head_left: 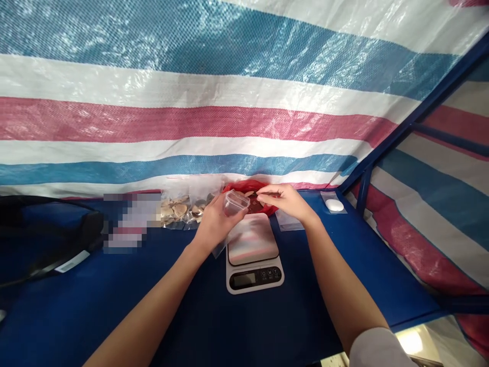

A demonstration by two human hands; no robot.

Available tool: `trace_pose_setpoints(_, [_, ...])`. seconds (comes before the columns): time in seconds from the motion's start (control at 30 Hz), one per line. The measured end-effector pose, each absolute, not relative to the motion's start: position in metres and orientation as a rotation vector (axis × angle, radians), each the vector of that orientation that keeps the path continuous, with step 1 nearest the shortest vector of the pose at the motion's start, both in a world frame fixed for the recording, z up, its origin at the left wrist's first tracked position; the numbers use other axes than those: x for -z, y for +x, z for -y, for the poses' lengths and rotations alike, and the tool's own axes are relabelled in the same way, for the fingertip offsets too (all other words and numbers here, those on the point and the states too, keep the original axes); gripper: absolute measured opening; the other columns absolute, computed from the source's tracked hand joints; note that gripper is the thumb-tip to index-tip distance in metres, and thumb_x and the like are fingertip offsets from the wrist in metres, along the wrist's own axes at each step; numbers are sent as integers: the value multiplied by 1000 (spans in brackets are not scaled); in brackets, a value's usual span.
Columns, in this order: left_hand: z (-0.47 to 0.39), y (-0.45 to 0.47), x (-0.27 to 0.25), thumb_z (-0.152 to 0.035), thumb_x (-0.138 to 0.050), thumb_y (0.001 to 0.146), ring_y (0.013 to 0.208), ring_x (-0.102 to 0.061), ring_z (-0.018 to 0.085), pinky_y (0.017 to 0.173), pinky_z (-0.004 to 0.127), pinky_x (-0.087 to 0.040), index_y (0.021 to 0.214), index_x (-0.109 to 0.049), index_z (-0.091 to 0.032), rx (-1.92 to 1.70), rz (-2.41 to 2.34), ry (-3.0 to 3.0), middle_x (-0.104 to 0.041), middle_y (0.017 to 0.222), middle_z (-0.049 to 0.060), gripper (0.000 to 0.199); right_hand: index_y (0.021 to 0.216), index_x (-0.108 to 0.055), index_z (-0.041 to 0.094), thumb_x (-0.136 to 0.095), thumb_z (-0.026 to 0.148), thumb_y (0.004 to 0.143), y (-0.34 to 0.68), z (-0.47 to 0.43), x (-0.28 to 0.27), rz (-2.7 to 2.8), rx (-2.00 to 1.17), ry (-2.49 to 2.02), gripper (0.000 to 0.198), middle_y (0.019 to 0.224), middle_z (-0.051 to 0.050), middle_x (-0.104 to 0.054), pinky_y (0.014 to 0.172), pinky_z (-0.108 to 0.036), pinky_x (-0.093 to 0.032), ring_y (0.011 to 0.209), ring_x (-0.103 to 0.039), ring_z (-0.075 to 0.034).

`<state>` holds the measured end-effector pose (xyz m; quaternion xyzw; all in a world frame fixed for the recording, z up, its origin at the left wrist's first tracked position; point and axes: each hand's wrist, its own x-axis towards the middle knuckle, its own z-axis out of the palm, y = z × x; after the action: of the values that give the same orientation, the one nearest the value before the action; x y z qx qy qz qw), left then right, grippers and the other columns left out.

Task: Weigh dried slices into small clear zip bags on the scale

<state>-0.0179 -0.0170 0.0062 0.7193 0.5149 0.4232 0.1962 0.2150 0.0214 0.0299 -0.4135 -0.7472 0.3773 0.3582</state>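
Note:
My left hand (214, 221) is wrapped round a small clear plastic container (236, 202), tilted just behind the scale. At the back, a red plastic bag (244, 184) lies open with brown, chip-like pieces (254, 206) inside. Over that bag is my right hand (284, 200), its thumb and fingertips drawn together; whatever they pinch is too small to make out. Below both hands stands a white digital kitchen scale (254, 283) with a shiny metal plate (253, 239). Its display (244, 279) shows no readable figure.
Clear bags of dried tan slices (179, 210) lie left of the red bag. Flat clear bags (289, 221) sit to its right, near a round white object (334, 205). A black bag (49, 239) occupies the blue table's (183, 316) left side. Striped sheeting (191, 122) rises behind.

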Motion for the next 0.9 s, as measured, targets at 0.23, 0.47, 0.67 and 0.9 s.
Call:
trace_pose_setpoints(0.23, [11,-31,-11,-49,-74,84,107,-72,33,97,44,-55,120,-68,-18,-1167,-1516,1911,-76,111,11,48,108,-80,27,-64,28,92,210,-48,-18,2210,-512,-1442,24,105,-3,-80,88,-33,-52,96,-73,-23])
trace_pose_setpoints(0.47, [8,-30,-4,-44,-76,83,111,-71,30,103,44,-54,131,-64,-19,-1243,-1443,1965,-75,122,10,56,120,-76,27,-56,25,96,205,-56,-9,2490,-210,-1715,31,118,-5,-78,90,-31,-49,105,-70,-24])
trace_pose_setpoints(0.67, [9,-27,-1,-43,-75,85,107,-73,29,101,44,-56,133,-64,-18,-1243,-1407,1953,-76,118,10,55,117,-75,23,-53,29,100,202,-54,-4,2558,-133,-1830,28,118,-9,-77,88,-31,-48,107,-70,-26])
trace_pose_setpoints(0.9, [9,-27,-1,-44,-75,85,99,-74,28,96,43,-58,129,-67,-19,-1225,-1394,1963,-77,112,9,51,112,-74,21,-56,27,97,194,-53,0,2520,-135,-1879,24,119,-11,-75,83,-33,-50,110,-69,-29])
